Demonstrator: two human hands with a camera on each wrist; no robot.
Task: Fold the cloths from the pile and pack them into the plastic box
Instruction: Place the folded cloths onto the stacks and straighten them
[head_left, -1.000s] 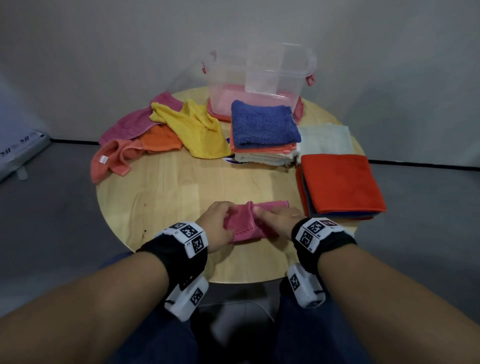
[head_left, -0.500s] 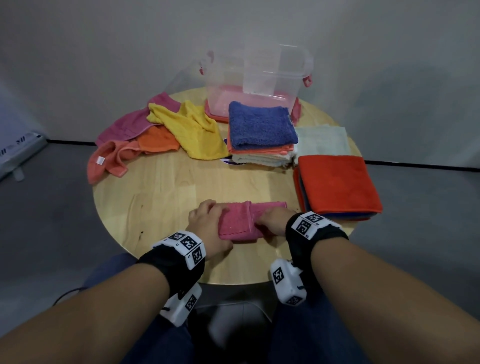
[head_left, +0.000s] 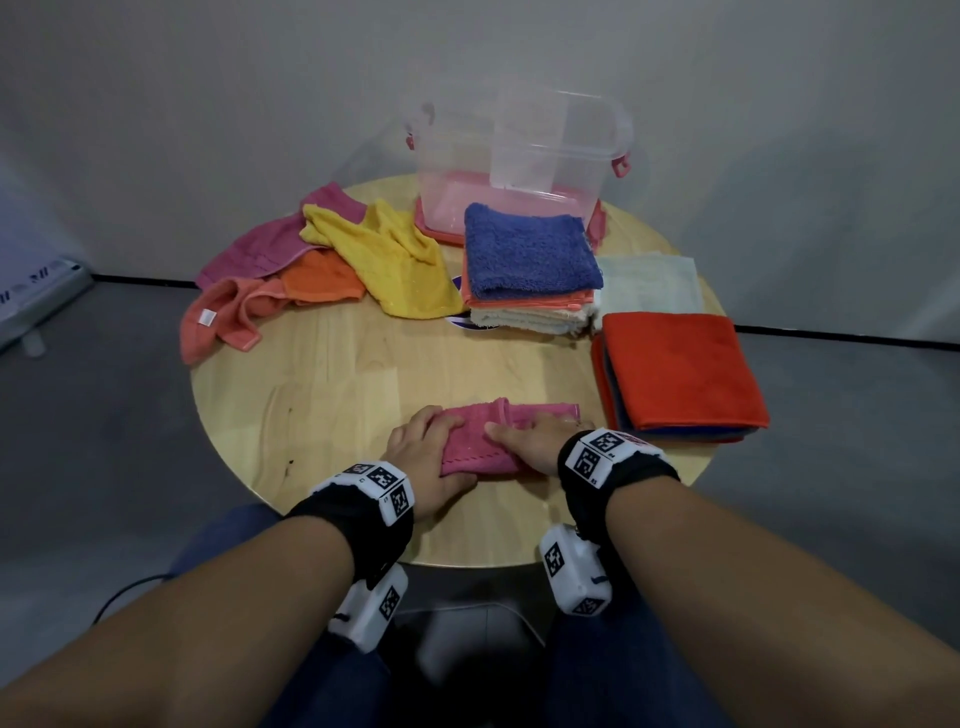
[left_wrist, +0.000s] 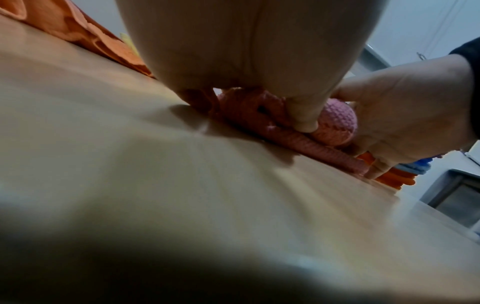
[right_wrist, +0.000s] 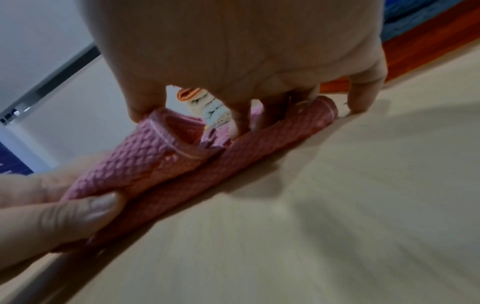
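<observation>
Both hands on pink cloth (head_left: 488, 439) at near edge of surface (head_left: 332, 384). Left hand (head_left: 426, 457) pinches folded end; right hand (head_left: 535, 441) fingers (right_wrist: 240, 121) press flat. Align edges, then crease. Plastic box (head_left: 519, 161) far side.

At the table's six o'clock edge, the left hand (head_left: 426, 457) and right hand (head_left: 540, 441) cover both ends of the pink cloth (head_left: 491, 439), hiding its folds. At one o'clock, the blue cloth (head_left: 530, 249) conceals the plastic box (head_left: 519, 156) front base. In the left wrist view, the table (left_wrist: 182, 185) blurs dark toward six o'clock. Both forearms run off the bottom edge.
</observation>
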